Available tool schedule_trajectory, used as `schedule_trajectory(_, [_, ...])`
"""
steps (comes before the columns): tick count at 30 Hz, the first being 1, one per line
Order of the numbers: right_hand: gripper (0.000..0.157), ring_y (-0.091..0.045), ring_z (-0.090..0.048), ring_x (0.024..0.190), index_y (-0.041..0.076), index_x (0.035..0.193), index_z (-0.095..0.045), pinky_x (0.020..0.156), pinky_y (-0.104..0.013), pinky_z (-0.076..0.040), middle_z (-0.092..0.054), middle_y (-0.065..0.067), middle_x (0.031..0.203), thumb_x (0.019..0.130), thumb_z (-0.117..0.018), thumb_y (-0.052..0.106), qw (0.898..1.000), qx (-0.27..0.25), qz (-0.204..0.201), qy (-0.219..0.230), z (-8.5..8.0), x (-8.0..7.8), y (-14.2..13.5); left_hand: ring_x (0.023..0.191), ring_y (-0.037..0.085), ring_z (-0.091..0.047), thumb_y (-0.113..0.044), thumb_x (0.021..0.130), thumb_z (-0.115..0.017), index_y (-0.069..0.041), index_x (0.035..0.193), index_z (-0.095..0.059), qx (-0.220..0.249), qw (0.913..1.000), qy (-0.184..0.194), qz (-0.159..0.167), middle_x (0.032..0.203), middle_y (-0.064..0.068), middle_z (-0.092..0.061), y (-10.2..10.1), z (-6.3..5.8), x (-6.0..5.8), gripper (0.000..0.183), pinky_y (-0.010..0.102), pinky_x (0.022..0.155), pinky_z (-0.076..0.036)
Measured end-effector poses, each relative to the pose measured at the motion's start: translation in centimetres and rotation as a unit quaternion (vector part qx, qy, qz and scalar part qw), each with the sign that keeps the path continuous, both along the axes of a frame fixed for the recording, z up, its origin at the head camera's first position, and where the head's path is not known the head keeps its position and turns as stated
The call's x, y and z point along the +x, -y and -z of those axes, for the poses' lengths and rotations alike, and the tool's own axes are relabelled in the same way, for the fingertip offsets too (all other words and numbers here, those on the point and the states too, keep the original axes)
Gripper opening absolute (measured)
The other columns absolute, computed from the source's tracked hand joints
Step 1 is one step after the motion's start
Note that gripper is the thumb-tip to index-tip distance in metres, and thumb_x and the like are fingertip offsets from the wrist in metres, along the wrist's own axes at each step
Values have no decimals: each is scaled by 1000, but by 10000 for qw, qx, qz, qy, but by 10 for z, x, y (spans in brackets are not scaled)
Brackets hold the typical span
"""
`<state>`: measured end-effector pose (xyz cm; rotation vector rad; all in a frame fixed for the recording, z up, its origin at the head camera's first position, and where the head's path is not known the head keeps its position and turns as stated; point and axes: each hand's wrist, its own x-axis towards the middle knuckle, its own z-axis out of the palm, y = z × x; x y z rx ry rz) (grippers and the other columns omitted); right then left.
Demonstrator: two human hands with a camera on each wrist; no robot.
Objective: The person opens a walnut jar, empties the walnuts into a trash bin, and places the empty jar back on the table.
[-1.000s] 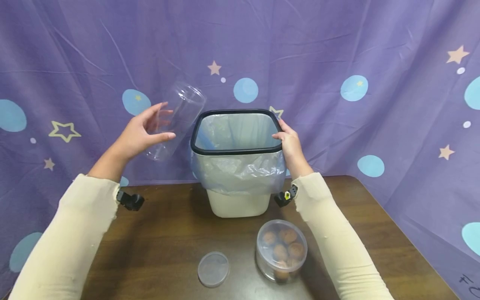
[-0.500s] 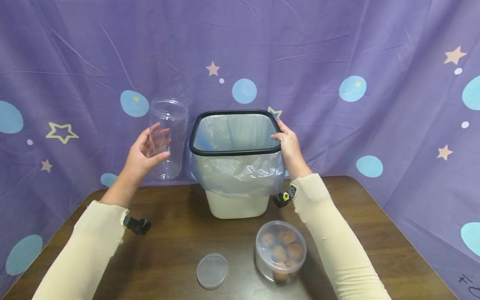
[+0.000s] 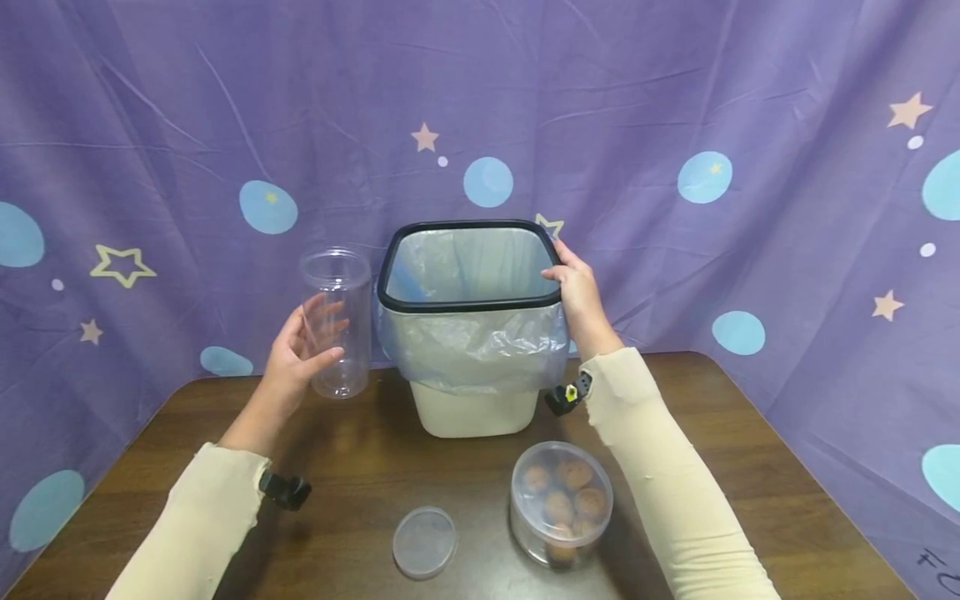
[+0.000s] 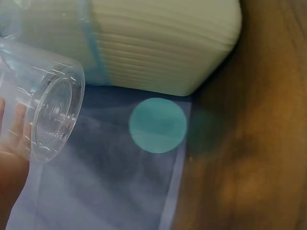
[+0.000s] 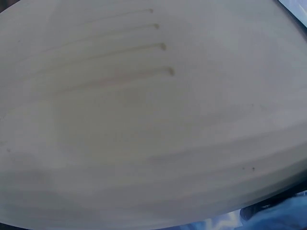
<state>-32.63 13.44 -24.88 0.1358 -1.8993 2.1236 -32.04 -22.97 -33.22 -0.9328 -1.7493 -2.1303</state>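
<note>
In the head view my left hand (image 3: pixel 303 350) grips a clear plastic jar (image 3: pixel 352 333) around its side, with the fingers seen through the wall. The jar stands upright, open end up, left of the bin. Its base (image 4: pixel 55 112) appears apart from the tabletop in the left wrist view. My right hand (image 3: pixel 583 292) holds the right side of a black rim (image 3: pixel 472 306) on a pale trash bin (image 3: pixel 476 412), thumb over the inside edge. A translucent bag (image 3: pixel 487 350) lines the bin and hangs over its outside. Only a blurred pale surface fills most of the right wrist view.
On the brown wooden table (image 3: pixel 352 467) lie a round translucent lid (image 3: pixel 424 542) and, to its right, a lidded clear tub (image 3: pixel 562 504) holding several brown round pieces. A purple patterned curtain (image 3: pixel 615 108) hangs behind the table.
My left hand has brought the jar down toward the table and turned it from tilted to upright. The right hand keeps its hold on the bin's rim.
</note>
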Motion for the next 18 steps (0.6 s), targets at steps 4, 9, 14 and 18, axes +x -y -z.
schedule_trajectory(4, [65, -14, -23, 140, -2, 145, -29, 112, -22, -20, -29, -10, 152, 82, -43, -7, 10000, -22, -8, 12, 0, 0, 0, 111, 14, -59, 24, 75, -50, -10, 140, -37, 63, 9999, 45, 112, 128, -2, -56, -1, 12, 1, 75, 24, 93, -47])
schedule_trajectory(9, [65, -14, -22, 140, -2, 145, -29, 112, -21, -20, -29, -10, 152, 82, -43, -6, 10000, -7, 16, 38, 0, 0, 0, 112, 15, -58, 22, 76, -54, -12, 139, -38, 241, 9992, 147, 276, 128, 0, -55, -2, 25, 2, 73, 25, 95, -45])
schedule_trajectory(14, [65, -14, -22, 140, -2, 145, -30, 112, -21, -20, -30, -10, 152, 81, -43, -7, 10000, 5, 58, 30, 0, 0, 0, 112, 14, -57, 26, 73, -51, -14, 135, -39, 351, 9984, 243, 364, 128, 0, -54, -2, 36, 2, 75, 25, 96, -44])
schedule_trajectory(18, [65, -14, -23, 140, -2, 144, -30, 112, -21, -20, -30, -11, 151, 81, -43, -7, 10000, 8, 71, 30, 0, 0, 0, 111, 13, -57, 27, 70, -51, -15, 132, -40, 369, 9980, 282, 440, 127, -1, -54, -2, 46, 3, 76, 24, 96, -45])
